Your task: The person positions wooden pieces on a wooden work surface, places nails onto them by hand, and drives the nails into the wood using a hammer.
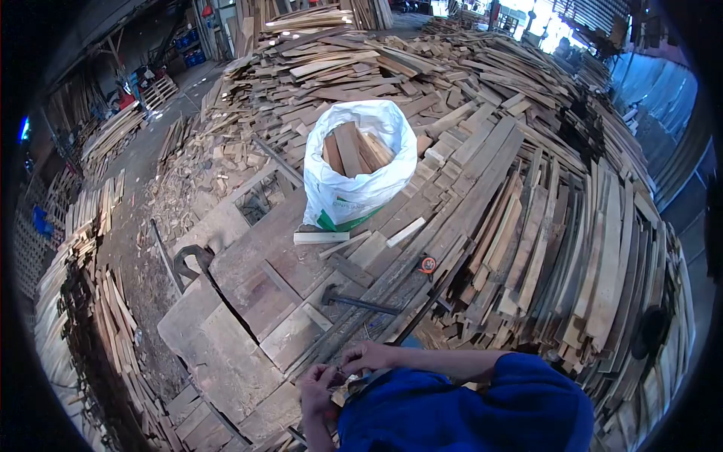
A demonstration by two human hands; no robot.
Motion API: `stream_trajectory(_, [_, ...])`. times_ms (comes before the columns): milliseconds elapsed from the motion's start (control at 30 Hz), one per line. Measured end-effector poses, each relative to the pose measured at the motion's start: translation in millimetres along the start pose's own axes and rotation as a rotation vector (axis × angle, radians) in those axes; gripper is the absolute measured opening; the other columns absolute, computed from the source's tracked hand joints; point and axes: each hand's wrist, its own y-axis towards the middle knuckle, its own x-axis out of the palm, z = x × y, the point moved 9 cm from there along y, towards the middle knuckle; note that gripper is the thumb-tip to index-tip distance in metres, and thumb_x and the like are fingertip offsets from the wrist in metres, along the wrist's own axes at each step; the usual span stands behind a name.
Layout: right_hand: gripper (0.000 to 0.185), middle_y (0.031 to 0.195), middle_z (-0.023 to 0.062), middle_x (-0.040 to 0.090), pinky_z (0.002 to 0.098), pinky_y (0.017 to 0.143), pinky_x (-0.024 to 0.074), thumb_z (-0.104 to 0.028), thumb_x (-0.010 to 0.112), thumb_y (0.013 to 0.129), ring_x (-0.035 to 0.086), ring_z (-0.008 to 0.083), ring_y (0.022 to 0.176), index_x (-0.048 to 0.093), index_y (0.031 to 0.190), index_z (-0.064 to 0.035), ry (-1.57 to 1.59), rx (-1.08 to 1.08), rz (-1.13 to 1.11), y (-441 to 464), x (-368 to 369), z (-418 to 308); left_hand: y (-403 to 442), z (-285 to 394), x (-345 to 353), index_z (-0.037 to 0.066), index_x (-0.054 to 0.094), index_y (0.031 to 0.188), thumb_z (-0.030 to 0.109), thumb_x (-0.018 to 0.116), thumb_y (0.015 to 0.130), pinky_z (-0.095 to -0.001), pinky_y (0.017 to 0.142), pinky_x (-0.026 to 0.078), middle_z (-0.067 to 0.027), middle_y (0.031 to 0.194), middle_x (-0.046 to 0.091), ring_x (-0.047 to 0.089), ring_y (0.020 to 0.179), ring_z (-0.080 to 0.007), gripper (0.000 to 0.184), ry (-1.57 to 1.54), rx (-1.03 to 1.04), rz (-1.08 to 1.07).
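My left hand [317, 383] and my right hand [367, 356] are close together at the bottom centre, in front of my blue shirt. The fingers of both are bent and pressed together around something small and dark that I cannot make out. Beyond them, a hammer [363, 304] lies on the boards. An orange tape measure [428, 264] rests further up to the right. A white sack [360, 188] with green print stands upright and open, with cut wood pieces [351, 151] inside. One short pale wood block [321, 237] lies at its foot.
A big heap of scrap wood [339, 68] rises behind the sack. Long planks [542, 241] are stacked on the right, and more strips [117, 316] lie on the left. A dark curved metal piece [194, 258] stands on the worn wooden surface [218, 361] at the left.
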Motion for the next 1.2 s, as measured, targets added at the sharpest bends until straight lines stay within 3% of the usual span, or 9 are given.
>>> stream_trajectory(200, [0.029, 0.086, 0.0156, 0.065, 0.0433, 0.069, 0.0529, -0.033, 0.065, 0.09, 0.065, 0.0298, 0.072, 0.062, 0.094, -0.004, 0.54, 0.231, -0.243, 4, 44, 23, -15, 17, 0, -0.001, 0.066, 0.09, 0.013, 0.068, 0.091, -0.0317, 0.069, 0.053, -0.0069, 0.077, 0.069, 0.067, 0.072, -0.0185, 0.014, -0.361, -0.13, -0.21])
stream_trajectory(267, [0.029, 0.088, 0.0167, 0.065, 0.0449, 0.072, 0.0527, -0.032, 0.064, 0.089, 0.065, 0.0324, 0.077, 0.062, 0.095, -0.0039, -0.088, 0.216, -0.051, 10, 19, 18, -7, -4, 1, 0.0, 0.066, 0.091, 0.013, 0.068, 0.091, -0.0326, 0.07, 0.054, -0.0073, 0.078, 0.069, 0.067, 0.075, -0.0195, 0.014, -0.285, -0.178, -0.18])
stream_trajectory(367, [0.03, 0.092, 0.0177, 0.065, 0.0462, 0.075, 0.0521, -0.032, 0.063, 0.088, 0.065, 0.0345, 0.083, 0.061, 0.095, -0.0031, -0.557, 0.13, 0.129, 14, 17, 26, 4, -15, -1, -0.001, 0.066, 0.093, 0.017, 0.07, 0.09, -0.0331, 0.069, 0.053, -0.0092, 0.08, 0.071, 0.069, 0.076, -0.0205, 0.018, 0.712, 0.076, 0.115])
stream_trajectory(467, [0.032, 0.096, 0.0185, 0.066, 0.0474, 0.077, 0.0512, -0.033, 0.063, 0.086, 0.066, 0.0362, 0.091, 0.061, 0.095, -0.0016, -0.881, -0.02, 0.309, 13, 15, 24, -8, 20, 7, -0.001, 0.066, 0.094, 0.02, 0.069, 0.091, -0.0327, 0.068, 0.054, -0.0104, 0.082, 0.072, 0.069, 0.076, -0.0201, 0.021, 0.707, 0.125, 0.155])
stream_trajectory(633, [0.027, 0.097, 0.0191, 0.063, 0.0506, 0.082, 0.0486, -0.03, 0.061, 0.086, 0.06, 0.0391, 0.098, 0.062, 0.098, -0.0064, -0.705, -0.079, 0.233, 10, 9, 7, -11, -18, -3, -0.001, 0.067, 0.096, 0.023, 0.067, 0.092, -0.0322, 0.07, 0.055, -0.0113, 0.086, 0.073, 0.07, 0.079, -0.0192, 0.025, 0.09, -0.075, 0.121])
stream_trajectory(833, [0.026, 0.099, 0.0186, 0.065, 0.0486, 0.083, 0.0499, -0.031, 0.059, 0.091, 0.062, 0.0394, 0.097, 0.065, 0.098, -0.0065, -0.766, 0.147, 0.068, 11, 22, 7, -26, -29, -12, -0.001, 0.069, 0.106, 0.018, 0.07, 0.09, -0.033, 0.074, 0.056, -0.0125, 0.088, 0.073, 0.071, 0.079, -0.0198, 0.025, 0.17, -0.036, 0.188])
stream_trajectory(900, [0.027, 0.091, 0.0198, 0.067, 0.0462, 0.079, 0.0522, -0.029, 0.057, 0.093, 0.065, 0.0409, 0.088, 0.068, 0.105, -0.0083, -0.678, -0.162, 0.029, 11, 33, -9, -40, 1, -12, 0.002, 0.069, 0.109, 0.023, 0.07, 0.091, -0.0345, 0.075, 0.056, -0.0111, 0.09, 0.073, 0.07, 0.082, -0.0188, 0.028, 0.361, 0.14, 0.102])
stream_trajectory(1033, [0.013, 0.084, 0.0078, 0.068, 0.0321, 0.071, 0.0512, -0.017, 0.066, 0.092, 0.064, 0.0164, 0.077, 0.069, 0.094, -0.0051, -0.035, 0.104, -0.338, 9, 42, 18, -56, 17, -26, 0.001, 0.07, 0.103, 0.019, 0.066, 0.095, -0.0272, 0.078, 0.052, -0.0055, 0.095, 0.072, 0.063, 0.087, -0.0109, 0.02, 0.109, -0.003, -0.052])
stream_trajectory(1200, [0.013, 0.081, 0.0048, 0.067, 0.0299, 0.069, 0.0507, -0.016, 0.066, 0.092, 0.062, 0.0101, 0.077, 0.069, 0.09, -0.0032, 0.226, 0.317, -0.27, 10, 51, 27, -52, 6, -21, 0.006, 0.071, 0.101, 0.026, 0.071, 0.088, -0.0398, 0.076, 0.054, -0.0098, 0.093, 0.072, 0.069, 0.089, -0.019, 0.024, -0.014, 0.024, -0.137])
